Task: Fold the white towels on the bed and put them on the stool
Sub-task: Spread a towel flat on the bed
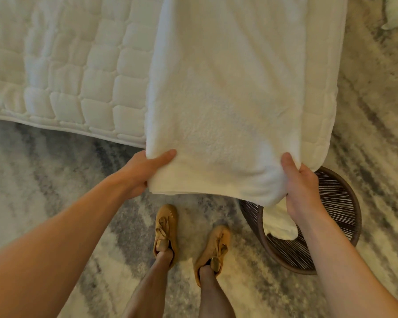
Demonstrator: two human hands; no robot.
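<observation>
Left grip (145, 173) pinches the near left corner of a white towel (228, 99), thumb on top and fingers curled beneath. Right grip (301, 187) holds the near right corner the same way, its thumb lying along the upper face. Between them the towel's near edge hangs lifted just past the foot of the bed (67, 76), while the rest lies stretched out lengthwise over the quilted cover. Just beside the bed's corner, under the right wrist, stands a round woven stool (340, 203), and a patch of white terry cloth (280, 223) shows on its seat. Two tan shoes (166, 226) stand on a grey-and-cream rug (55, 168).
</observation>
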